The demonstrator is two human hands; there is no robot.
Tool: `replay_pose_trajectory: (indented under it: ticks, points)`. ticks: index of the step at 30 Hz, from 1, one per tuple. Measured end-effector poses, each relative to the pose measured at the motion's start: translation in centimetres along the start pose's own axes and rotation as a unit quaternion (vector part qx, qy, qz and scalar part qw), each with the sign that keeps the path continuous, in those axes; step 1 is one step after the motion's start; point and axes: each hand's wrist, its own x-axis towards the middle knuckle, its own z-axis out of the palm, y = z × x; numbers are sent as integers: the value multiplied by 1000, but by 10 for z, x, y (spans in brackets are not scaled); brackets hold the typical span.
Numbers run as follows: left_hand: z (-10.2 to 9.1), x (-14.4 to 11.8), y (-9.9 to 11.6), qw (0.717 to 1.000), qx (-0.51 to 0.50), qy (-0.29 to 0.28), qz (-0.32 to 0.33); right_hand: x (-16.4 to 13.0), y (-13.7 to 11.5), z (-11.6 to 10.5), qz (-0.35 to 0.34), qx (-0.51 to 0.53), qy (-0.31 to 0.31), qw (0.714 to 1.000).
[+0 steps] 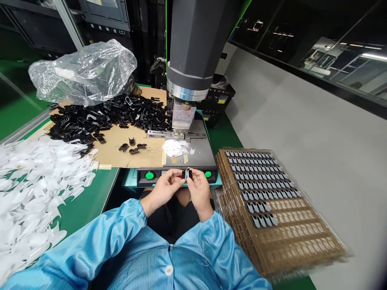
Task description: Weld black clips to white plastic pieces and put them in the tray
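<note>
1. A grey wall (272, 104) slants along the right side of the room, with dark glass (281, 36) above it.
2. A dark press (193, 44) stands upright over its metal bed (201, 155).
3. The green table (98, 191) on the left bears a heap of white pieces (39, 181).
4. Stacked trays (266, 251) lie on the right, black-and-grey parts filling the farther rows.
5. Cardboard (121, 155) carries a heap of black clips (115, 112).
6. The left hand (165, 188) and right hand (199, 191) pinch one small black-and-white part (187, 174) between fingertips.
7. That part is at the bed's front edge, between the green buttons (149, 175); its long axis looks roughly fore-and-aft, but fingers hide which end leads.
</note>
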Motion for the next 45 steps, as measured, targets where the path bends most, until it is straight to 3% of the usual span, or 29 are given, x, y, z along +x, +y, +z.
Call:
replay_pose_trajectory:
  ticks: [9, 14, 17, 19, 23, 29, 36, 45]
  points:
    - [-5, 1, 0, 998, -44, 7, -46, -5, -2, 3, 11, 9, 7, 1000]
    - [-6, -1, 12, 978, -162, -34, -127, -8, -7, 2, 37, 13, 11, 999]
    - [-4, -4, 13, 974, -169, -50, -139, -9, -7, 2, 55, 40, 11, 998]
    - [-3, -5, 9, 985, -119, -48, -116, -10, -7, 4, 63, 55, 4, 996]
    - [-3, -4, -2, 999, 50, -18, -1, -13, -4, 7, 58, 42, -15, 997]
    - [-11, -4, 5, 947, 285, -31, 143, -13, 3, -3, 34, -58, 17, 998]
    - [-12, -6, 10, 909, 354, -64, 209, -14, -8, -6, 14, -128, 15, 992]
    - [-11, -8, 8, 902, 358, -69, 231, -14, -12, -6, -2, -198, 28, 980]
